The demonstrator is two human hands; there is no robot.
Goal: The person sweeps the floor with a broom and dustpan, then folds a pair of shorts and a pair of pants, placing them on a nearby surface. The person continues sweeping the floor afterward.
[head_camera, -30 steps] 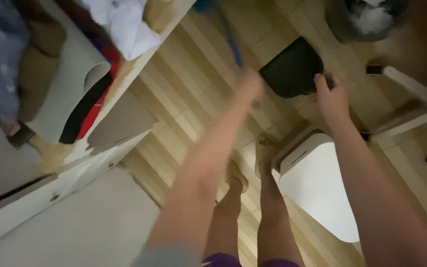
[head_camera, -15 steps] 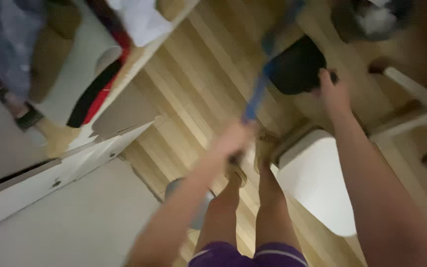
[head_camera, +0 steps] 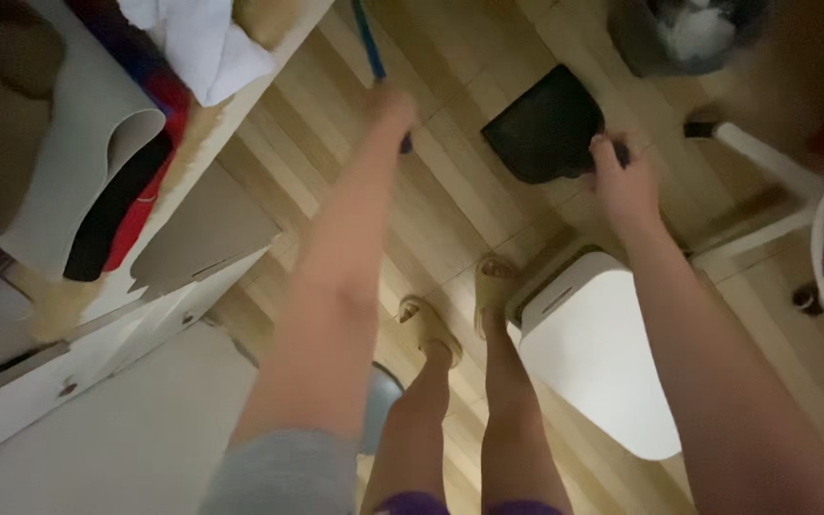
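Left hand (head_camera: 391, 107) is clenched around a blue broom handle (head_camera: 368, 40) running off toward 12 o'clock. Right hand (head_camera: 622, 186) grips the handle of a black dustpan (head_camera: 545, 124) lying flat on the wood floor (head_camera: 450, 205), at 1 o'clock from the feet. Risk: the bristles are out of view, so a blind stroke could overshoot the pan; the white bin (head_camera: 603, 362) close by at 5 o'clock could be knocked.

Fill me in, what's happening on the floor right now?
A person stands on a wooden floor, seen from above. The left hand grips a blue broom handle that runs up out of the picture. The right hand holds the handle end of a black dustpan lying on the boards ahead of the feet. A white bin stands by the right leg, and a grey wastebasket sits beyond the dustpan.
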